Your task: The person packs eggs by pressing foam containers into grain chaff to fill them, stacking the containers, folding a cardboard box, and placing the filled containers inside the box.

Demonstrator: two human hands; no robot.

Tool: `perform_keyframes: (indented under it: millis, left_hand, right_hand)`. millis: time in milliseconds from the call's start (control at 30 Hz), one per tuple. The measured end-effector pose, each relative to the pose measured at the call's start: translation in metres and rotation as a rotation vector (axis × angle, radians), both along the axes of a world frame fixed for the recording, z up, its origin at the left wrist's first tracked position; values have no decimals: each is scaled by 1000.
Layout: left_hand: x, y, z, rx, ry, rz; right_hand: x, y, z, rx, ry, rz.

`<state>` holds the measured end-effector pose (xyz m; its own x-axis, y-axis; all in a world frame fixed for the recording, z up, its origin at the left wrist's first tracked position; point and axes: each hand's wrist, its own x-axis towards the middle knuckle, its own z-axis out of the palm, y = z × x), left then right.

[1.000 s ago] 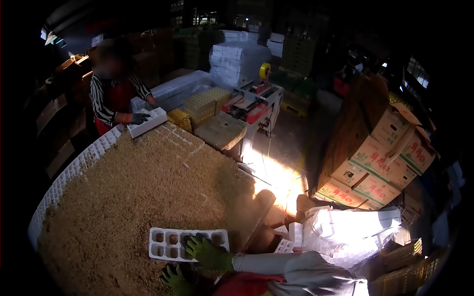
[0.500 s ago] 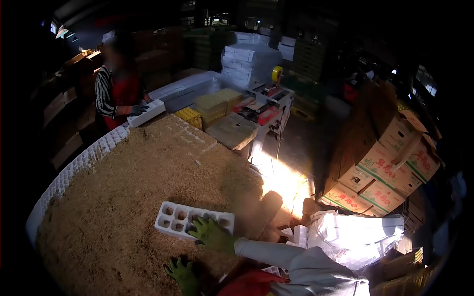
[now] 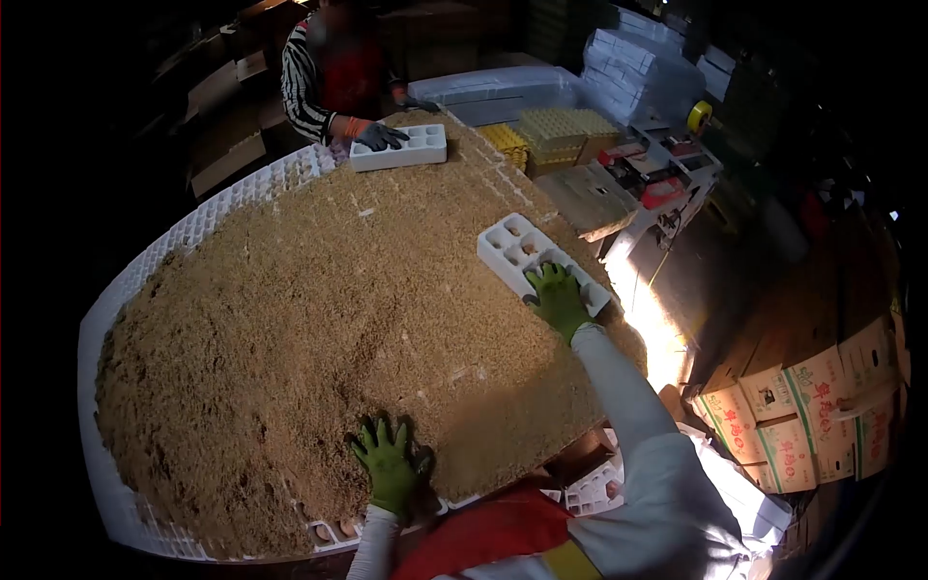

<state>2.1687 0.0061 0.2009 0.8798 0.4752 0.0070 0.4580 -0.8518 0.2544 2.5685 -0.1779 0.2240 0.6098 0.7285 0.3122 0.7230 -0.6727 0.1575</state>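
Note:
My right hand [image 3: 558, 298], in a green glove, grips the near part of a white foam egg tray [image 3: 503, 253], its fingers over the cells. Brownish contents show in some cells; the glove hides others. The tray lies on a broad bed of brown, husk-like loose material [image 3: 319, 319], close to its right edge. My left hand [image 3: 389, 471], also green-gloved, rests on this bed near the front edge with fingers spread and nothing in it. A few round, egg-like things [image 3: 333, 531] show in cells at the front rim, left of that hand.
Across the bed, a co-worker's gloved hand [image 3: 377, 135] lies on another white foam tray [image 3: 416, 147]. White celled trays [image 3: 227, 196] line the left rim. Yellow egg trays [image 3: 561, 126] and a tape machine [image 3: 667, 169] stand beyond; printed cartons [image 3: 802, 416] are at right.
The view has turned left. My right hand and the foam tray have moved away from me toward the bed's right edge. My left hand now lies spread on the bed.

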Motion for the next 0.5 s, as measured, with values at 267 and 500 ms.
perform_keyframes:
  millis: [267,500]
  left_hand:
    - [10,2,7,-27,95,21]
    - [7,4,-6,12,127,30]
  right_hand:
    - [69,-56,-9,148,126,-624]
    - [-3,121,18,40,201,237]
